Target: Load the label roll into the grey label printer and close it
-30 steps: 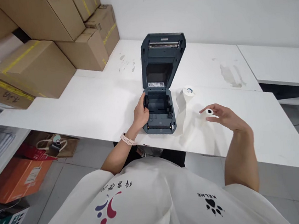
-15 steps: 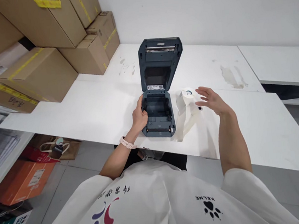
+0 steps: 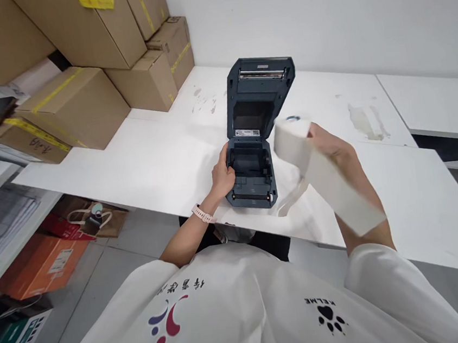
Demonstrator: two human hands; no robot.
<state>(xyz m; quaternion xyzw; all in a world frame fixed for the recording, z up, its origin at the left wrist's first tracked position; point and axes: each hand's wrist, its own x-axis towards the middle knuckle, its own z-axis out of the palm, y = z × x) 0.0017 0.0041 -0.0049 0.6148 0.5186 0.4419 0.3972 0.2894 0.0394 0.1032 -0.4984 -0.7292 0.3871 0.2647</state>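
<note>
A dark grey label printer (image 3: 250,183) stands on the white table with its lid (image 3: 259,94) raised and its inner bay bare. My left hand (image 3: 223,176) grips the printer's left side, thumb over the rim. To the right of the printer, my right hand (image 3: 330,142) holds a white label roll (image 3: 292,140) up off the table, blurred by motion. A loose strip (image 3: 342,198) of the roll trails down across my right forearm. Between the printer and the roll, a pale strip of backing paper (image 3: 293,200) lies on the table.
Cardboard boxes (image 3: 79,108) with yellow tape are stacked at the left end of the table (image 3: 150,163). A white wall (image 3: 319,14) rises behind. Stained patches (image 3: 367,121) mark the tabletop at right. An orange box (image 3: 44,264) sits low at the left beside a shelf.
My right hand, open beside the roll before, has closed on it and lifted it off the table, its strip swinging out. My left hand stays on the printer. The view has shifted slightly.
</note>
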